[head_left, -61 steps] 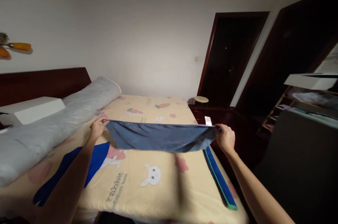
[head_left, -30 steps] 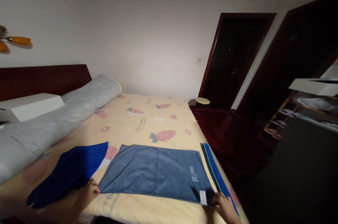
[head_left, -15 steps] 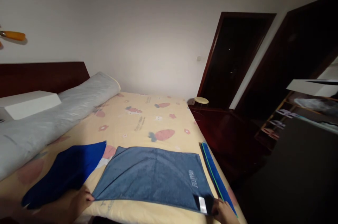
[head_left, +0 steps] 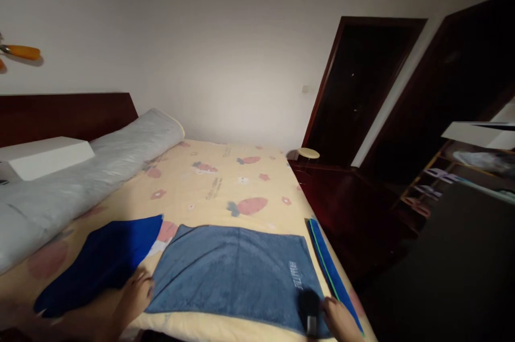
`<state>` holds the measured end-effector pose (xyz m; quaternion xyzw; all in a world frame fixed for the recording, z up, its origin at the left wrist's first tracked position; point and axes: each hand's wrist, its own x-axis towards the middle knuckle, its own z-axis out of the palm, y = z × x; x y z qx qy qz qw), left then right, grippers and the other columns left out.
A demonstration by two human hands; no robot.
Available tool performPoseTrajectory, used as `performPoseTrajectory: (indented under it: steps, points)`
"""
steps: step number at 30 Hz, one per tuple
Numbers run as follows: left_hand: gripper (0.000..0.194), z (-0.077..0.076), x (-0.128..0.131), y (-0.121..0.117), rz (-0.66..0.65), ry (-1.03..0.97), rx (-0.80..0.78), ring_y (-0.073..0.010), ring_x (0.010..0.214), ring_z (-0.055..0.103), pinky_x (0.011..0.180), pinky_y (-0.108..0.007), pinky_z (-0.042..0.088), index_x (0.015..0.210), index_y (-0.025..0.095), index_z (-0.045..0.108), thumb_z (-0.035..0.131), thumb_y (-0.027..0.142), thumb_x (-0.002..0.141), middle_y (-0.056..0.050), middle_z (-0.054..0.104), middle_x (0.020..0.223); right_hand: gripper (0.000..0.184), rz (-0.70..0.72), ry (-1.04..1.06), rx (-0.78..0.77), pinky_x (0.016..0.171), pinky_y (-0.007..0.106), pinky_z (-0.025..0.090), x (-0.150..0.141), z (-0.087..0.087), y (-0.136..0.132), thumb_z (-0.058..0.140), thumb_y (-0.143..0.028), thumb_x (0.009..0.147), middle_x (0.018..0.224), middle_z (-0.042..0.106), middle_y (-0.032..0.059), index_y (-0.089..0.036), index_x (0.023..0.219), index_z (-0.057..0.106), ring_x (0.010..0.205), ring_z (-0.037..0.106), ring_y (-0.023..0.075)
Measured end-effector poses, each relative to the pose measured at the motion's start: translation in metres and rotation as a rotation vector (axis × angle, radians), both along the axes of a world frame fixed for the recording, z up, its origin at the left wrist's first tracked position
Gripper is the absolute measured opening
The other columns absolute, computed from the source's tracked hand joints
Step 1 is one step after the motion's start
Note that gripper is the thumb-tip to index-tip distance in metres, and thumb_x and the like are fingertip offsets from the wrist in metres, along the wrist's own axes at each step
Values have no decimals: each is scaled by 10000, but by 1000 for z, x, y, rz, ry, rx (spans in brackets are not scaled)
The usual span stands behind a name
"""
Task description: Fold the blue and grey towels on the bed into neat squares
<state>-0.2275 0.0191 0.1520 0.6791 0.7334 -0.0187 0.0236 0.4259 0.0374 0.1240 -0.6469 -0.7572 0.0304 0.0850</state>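
In the head view we've got the slate-blue towel spread out on the bed, our landmark, lettering up towards its right edge and a white tag down at its near right corner. Our left hand is right at the towel's near left corner, fingers bent and partly closed; whether they have hold of any cloth, we can't tell. Over at the towel's right edge, here's our right hand, fingers curled in with little gap showing, and we can't make out whether fabric is pinched there. Left of the towel lies a bright blue cloth; just to its right, a narrow blue strip with green trim runs along the bed's edge. Beyond the towel, off to the left, we see a grey roll with a white box by it; far beyond, to the right, stands a round stool.
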Motion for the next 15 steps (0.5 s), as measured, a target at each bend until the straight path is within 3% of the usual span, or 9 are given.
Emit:
performPoseTrajectory:
  steps: [3, 6, 8, 11, 13, 15]
  points:
    - [388, 21, 61, 27, -158, -73, 58, -221, 1245, 541, 1064, -378, 376, 1146, 227, 670, 427, 175, 848, -69, 660, 1265, 401, 92, 77, -71, 935, 339, 459, -55, 16, 21, 387, -134, 820, 1065, 723, 139, -168, 1022, 731, 1023, 660, 240]
    - [551, 19, 141, 49, -354, -151, 2, -200, 1330, 465, 1110, -384, 349, 1385, 206, 492, 388, 149, 847, -76, 523, 1448, 524, 167, 148, -110, 1079, 356, 366, -131, 14, 34, 400, -179, 844, 1378, 575, 104, -181, 1342, 565, 1291, 505, 226]
    - [642, 1, 191, 55, -432, -194, -17, -182, 1412, 351, 1149, -390, 307, 1459, 210, 384, 379, 122, 823, -51, 375, 1551, 588, 156, 178, -150, 1116, 378, 327, -181, 0, 36, 379, -180, 855, 1502, 430, 78, -190, 1438, 450, 1393, 378, 219]
    - [639, -43, 243, 52, -353, -169, 28, -199, 1455, 263, 1161, -423, 297, 1505, 168, 278, 335, 154, 868, -72, 287, 1582, 589, 117, 236, -94, 1142, 383, 293, -233, -33, 31, 338, -179, 892, 1544, 345, 76, -192, 1480, 374, 1432, 301, 211]
    - [616, -72, 255, 45, -321, -136, 43, -217, 1443, 295, 1157, -452, 303, 1505, 199, 278, 335, 189, 891, -68, 313, 1569, 559, 176, 264, -62, 1160, 400, 273, -248, -55, 25, 348, -245, 931, 1553, 315, 60, -217, 1489, 352, 1438, 285, 220]
    - [585, -95, 249, 37, -363, -133, 99, -220, 1439, 305, 1161, -462, 296, 1513, 243, 236, 324, 254, 935, -47, 305, 1572, 530, 220, 266, -39, 1167, 427, 267, -245, -71, 19, 350, -343, 966, 1554, 300, 54, -235, 1485, 354, 1436, 288, 236]
